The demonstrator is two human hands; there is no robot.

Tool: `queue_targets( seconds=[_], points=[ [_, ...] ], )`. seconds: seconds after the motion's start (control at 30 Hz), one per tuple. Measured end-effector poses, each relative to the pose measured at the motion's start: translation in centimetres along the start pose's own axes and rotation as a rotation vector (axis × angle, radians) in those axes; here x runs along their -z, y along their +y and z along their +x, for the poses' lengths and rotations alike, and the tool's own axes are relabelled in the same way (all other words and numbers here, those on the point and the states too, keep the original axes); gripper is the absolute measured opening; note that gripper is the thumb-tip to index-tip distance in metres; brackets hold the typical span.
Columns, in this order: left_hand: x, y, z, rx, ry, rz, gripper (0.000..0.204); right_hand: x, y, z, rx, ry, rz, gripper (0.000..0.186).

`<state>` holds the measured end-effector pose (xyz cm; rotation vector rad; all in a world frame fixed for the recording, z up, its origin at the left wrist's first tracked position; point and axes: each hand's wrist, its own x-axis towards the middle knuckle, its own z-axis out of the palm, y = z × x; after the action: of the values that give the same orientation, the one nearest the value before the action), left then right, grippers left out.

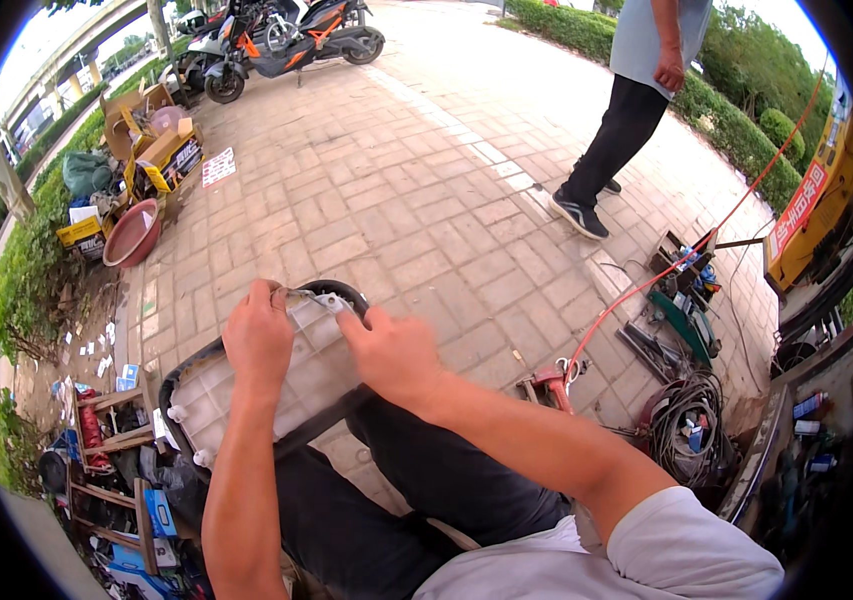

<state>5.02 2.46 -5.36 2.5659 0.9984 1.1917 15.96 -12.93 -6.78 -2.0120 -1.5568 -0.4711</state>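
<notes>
Across my lap lies what looks like an upturned scooter seat [312,343], with a pale ribbed plastic base and a black cover edge around it. Small white knobs stick up from the base near its ends. My left hand [258,335] pinches the cover edge at the seat's far side, fingers closed on it. At the far right end my right hand [396,355] is closed on the rim, thumb against the base beside a knob. Its outer fingers are slightly blurred, and those under the rim are hidden.
A red hand tool [551,385] on a red hose lies right of my knees. Beyond it are a coil of cable [688,430], a green tool case [684,327] and a toolbox [684,262]. A person [636,120] stands at far right. Wooden frames [111,440] and a basin [132,235] sit left.
</notes>
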Motion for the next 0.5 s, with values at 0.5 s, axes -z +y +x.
queue_targets(
  seconds=[0.5],
  points=[
    [3.8,1.2,2.1,0.051,-0.546,0.189,0.041,10.9,15.2,-5.5,-0.539,0.043,0.501,0.015]
  ],
)
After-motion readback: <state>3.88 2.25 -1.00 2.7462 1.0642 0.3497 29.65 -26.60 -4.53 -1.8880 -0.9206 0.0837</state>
